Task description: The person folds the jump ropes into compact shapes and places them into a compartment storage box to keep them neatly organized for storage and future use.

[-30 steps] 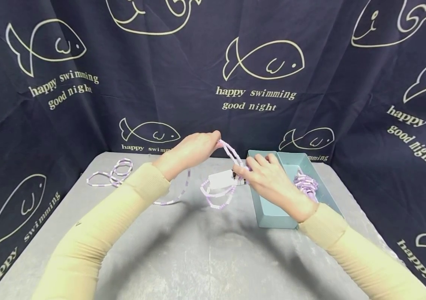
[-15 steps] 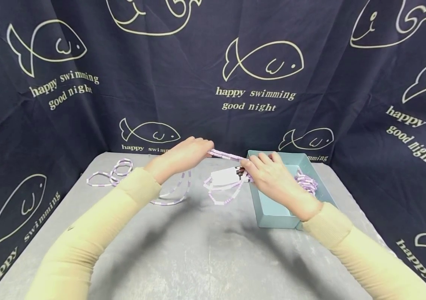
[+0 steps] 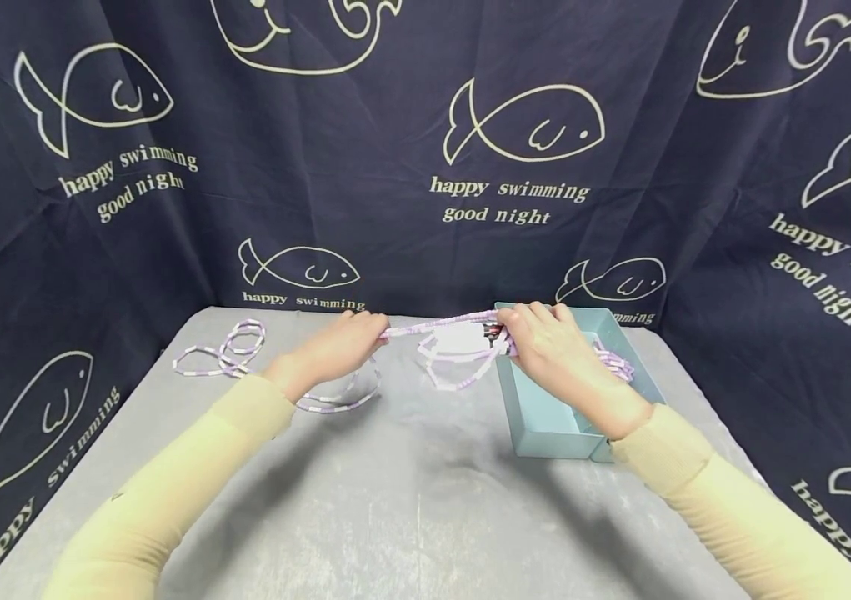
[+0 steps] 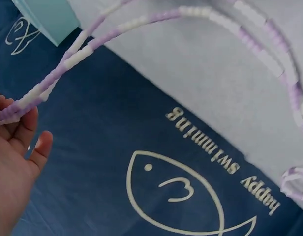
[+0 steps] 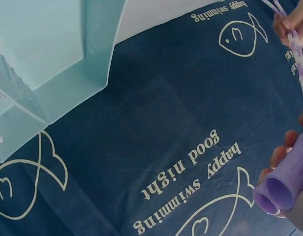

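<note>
The rope (image 3: 440,323), doubled, is stretched above the bench (image 3: 410,508) between the left hand (image 3: 338,346), by whose fingers it is pinched, and the right hand (image 3: 548,346), by whose fingers two purple handles (image 5: 284,184) are gripped. Beside the right hand a white card (image 3: 461,337) is seen among slack strands, and loops (image 3: 241,343) are spread on the bench's left side. A bundle (image 3: 613,360) is held in the teal bin (image 3: 551,447), and the bench is backed by a dark curtain (image 3: 365,167).
</note>
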The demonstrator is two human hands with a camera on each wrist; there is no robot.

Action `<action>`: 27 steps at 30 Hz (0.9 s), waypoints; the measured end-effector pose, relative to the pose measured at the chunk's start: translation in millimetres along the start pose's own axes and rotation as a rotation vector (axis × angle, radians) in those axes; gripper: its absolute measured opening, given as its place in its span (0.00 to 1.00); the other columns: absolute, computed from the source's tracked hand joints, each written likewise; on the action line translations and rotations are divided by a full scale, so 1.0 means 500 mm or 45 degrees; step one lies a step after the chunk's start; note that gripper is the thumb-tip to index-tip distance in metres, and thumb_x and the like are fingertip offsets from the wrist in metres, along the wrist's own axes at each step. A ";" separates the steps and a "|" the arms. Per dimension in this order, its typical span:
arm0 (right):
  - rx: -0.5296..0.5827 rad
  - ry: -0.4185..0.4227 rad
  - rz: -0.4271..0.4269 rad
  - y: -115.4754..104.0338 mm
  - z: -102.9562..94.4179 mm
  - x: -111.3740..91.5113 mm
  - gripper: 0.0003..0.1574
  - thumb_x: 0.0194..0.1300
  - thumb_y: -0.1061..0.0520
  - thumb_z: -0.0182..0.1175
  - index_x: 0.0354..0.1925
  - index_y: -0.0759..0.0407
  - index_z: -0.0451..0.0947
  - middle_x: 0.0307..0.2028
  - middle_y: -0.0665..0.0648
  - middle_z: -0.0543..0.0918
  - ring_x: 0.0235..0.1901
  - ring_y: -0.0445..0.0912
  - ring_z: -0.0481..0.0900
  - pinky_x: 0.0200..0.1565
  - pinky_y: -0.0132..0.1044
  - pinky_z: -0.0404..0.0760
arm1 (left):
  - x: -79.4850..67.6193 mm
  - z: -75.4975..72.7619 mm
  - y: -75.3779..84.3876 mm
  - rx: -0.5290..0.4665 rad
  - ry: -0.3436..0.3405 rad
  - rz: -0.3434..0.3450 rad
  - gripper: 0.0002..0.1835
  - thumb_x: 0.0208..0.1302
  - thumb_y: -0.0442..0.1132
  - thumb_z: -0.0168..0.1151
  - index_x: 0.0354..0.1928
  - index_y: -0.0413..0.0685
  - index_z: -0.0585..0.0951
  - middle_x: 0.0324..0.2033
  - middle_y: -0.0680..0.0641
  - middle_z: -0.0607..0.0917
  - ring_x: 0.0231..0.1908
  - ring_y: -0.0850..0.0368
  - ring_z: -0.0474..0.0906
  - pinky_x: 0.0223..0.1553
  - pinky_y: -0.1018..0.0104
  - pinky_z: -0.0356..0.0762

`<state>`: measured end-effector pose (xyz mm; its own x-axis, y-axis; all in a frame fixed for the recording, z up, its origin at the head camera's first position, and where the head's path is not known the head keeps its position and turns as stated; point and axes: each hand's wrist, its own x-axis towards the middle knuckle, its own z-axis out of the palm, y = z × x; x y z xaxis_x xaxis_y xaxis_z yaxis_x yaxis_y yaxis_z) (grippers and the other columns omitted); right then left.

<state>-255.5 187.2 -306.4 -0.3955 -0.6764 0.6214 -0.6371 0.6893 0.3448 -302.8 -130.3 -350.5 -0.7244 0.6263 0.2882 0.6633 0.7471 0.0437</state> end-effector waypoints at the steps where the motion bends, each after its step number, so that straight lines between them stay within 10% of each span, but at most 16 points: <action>1: 0.005 -0.005 0.011 0.000 0.001 0.000 0.24 0.50 0.65 0.60 0.47 0.61 0.66 0.36 0.56 0.76 0.32 0.54 0.72 0.33 0.46 0.65 | -0.007 0.007 0.000 0.006 0.005 -0.002 0.04 0.70 0.41 0.51 0.36 0.51 0.71 0.28 0.54 0.74 0.33 0.55 0.71 0.41 0.60 0.66; 13: 0.013 -0.062 0.234 -0.003 0.013 -0.006 0.27 0.50 0.63 0.65 0.48 0.65 0.66 0.35 0.59 0.77 0.31 0.55 0.72 0.32 0.46 0.64 | -0.068 0.048 0.046 0.060 -0.030 0.074 0.05 0.68 0.40 0.52 0.33 0.53 0.70 0.25 0.57 0.72 0.32 0.57 0.70 0.41 0.62 0.66; 27: -0.061 -0.212 0.401 -0.004 0.027 0.000 0.27 0.54 0.61 0.63 0.51 0.67 0.67 0.36 0.61 0.79 0.35 0.57 0.75 0.32 0.48 0.65 | -0.100 0.018 0.140 0.287 0.050 0.371 0.08 0.66 0.45 0.55 0.31 0.53 0.70 0.26 0.58 0.76 0.29 0.59 0.70 0.38 0.66 0.64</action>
<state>-263.2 182.3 -316.3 -0.6720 -0.4593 0.5809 -0.4366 0.8793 0.1901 -221.8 -107.2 -370.2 -0.5002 0.8144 0.2943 0.7795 0.5715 -0.2566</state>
